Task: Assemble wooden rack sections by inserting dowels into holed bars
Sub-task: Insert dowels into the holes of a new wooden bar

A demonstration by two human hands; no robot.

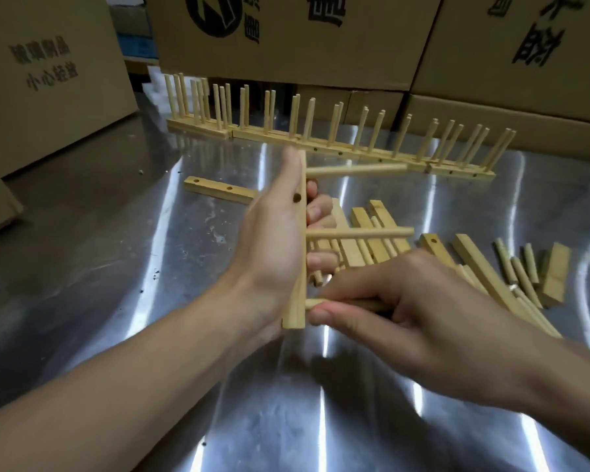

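Left hand (273, 240) grips a holed bar (299, 253) above mid-worktop (150, 240), two dowels (358, 233) seated, right hand (409, 301) pinching a third dowel (315, 303) at its near-end hole; finished sections (321, 144) line the far edge, loose parts (474, 264) remain at right.

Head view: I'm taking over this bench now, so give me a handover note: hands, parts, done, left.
Left hand grips a holed bar.
Right hand pinches a dowel, tip at the bar's near end.
Done: two dowels stick out of the bar; finished sections stand in a row at the back of the table.
Left: seat this dowel, then use the loose bars and dowels lying to the right.
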